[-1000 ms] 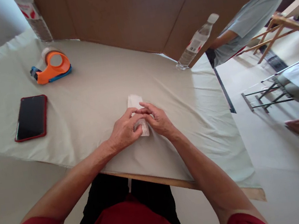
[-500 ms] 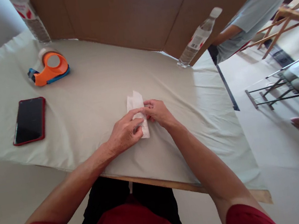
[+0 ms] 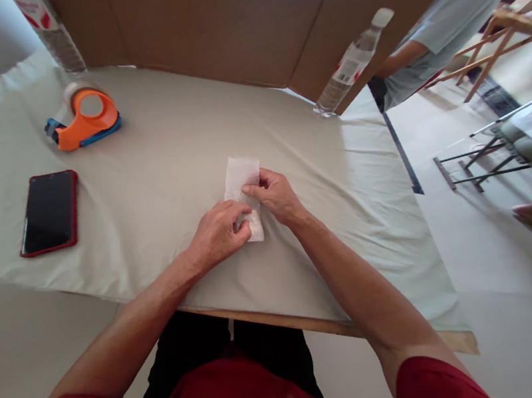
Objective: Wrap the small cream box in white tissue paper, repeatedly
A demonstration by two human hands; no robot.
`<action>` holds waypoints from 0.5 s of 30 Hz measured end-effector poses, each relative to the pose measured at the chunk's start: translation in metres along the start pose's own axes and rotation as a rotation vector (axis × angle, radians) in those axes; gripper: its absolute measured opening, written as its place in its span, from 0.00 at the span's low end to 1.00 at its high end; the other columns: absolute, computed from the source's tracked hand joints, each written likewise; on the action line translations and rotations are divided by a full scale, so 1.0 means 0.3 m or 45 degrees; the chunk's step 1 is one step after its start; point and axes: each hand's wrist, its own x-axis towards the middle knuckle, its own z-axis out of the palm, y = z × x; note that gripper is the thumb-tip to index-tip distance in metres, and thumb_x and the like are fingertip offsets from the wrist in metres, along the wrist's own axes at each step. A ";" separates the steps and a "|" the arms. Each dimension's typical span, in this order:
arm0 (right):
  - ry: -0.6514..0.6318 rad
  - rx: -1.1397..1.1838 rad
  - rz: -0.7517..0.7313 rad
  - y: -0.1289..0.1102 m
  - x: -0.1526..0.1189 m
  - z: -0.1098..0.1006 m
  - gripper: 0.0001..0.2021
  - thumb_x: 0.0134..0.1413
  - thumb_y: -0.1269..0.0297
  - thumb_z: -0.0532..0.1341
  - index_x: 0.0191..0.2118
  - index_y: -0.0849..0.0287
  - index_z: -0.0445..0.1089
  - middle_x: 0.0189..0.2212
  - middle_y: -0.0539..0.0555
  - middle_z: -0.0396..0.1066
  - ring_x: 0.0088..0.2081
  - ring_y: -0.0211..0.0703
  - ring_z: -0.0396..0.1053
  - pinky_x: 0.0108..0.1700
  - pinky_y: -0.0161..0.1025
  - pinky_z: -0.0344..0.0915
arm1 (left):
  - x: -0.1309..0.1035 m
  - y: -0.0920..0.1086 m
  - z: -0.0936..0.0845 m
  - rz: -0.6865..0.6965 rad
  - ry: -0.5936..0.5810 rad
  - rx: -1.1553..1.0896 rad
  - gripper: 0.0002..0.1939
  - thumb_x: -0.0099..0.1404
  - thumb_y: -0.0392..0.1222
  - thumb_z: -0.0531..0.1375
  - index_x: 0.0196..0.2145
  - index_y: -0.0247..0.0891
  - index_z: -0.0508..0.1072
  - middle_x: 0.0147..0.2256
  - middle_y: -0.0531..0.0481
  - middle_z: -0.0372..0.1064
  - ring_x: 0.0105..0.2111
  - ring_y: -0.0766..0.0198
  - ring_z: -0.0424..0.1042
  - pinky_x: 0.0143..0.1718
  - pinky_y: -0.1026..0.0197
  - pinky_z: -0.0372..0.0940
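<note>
A white tissue (image 3: 241,170), folded into a narrow strip, lies on the cloth-covered table in front of me. My right hand (image 3: 276,196) pinches its right edge near the far end, thumb on top and fingers at the side and underneath. Over the near part rests my left hand (image 3: 223,229), its fingers curled and touching the tissue's left side and surface. A small gap shows between the left thumb and forefinger. The left fingers partly cover the middle of the tissue.
An orange-and-blue tape dispenser (image 3: 89,119) and a phone in a red case (image 3: 49,213) lie to the left. Water bottles stand at the back left (image 3: 56,40) and right (image 3: 351,68) against a cardboard panel (image 3: 198,28). Other people sit beyond the table's right side.
The tissue's far part now lies flatter and wider. My right hand has shifted its thumb onto the tissue and grips its edge; my left hand has moved slightly away from the right fingers.
</note>
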 end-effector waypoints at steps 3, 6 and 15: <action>-0.019 0.096 -0.054 -0.009 -0.035 0.010 0.12 0.48 0.56 0.65 0.37 0.56 0.70 0.32 0.49 0.71 0.34 0.39 0.66 0.40 0.39 0.66 | -0.007 0.013 -0.001 -0.066 0.020 0.024 0.14 0.60 0.33 0.58 0.43 0.35 0.77 0.41 0.44 0.73 0.33 0.63 0.71 0.40 0.57 0.70; -0.045 0.142 -0.064 -0.012 -0.070 0.016 0.15 0.49 0.54 0.66 0.40 0.56 0.69 0.34 0.50 0.72 0.37 0.41 0.69 0.43 0.40 0.68 | -0.017 0.017 0.003 -0.153 0.088 0.084 0.14 0.60 0.37 0.59 0.45 0.36 0.75 0.45 0.43 0.70 0.35 0.62 0.71 0.39 0.56 0.70; -0.215 0.205 -0.093 -0.030 -0.088 0.008 0.19 0.51 0.49 0.67 0.43 0.56 0.70 0.39 0.52 0.76 0.43 0.45 0.73 0.50 0.44 0.70 | -0.001 -0.060 0.014 -0.310 0.174 -0.212 0.46 0.53 0.45 0.65 0.66 0.35 0.54 0.52 0.39 0.67 0.46 0.55 0.69 0.44 0.54 0.69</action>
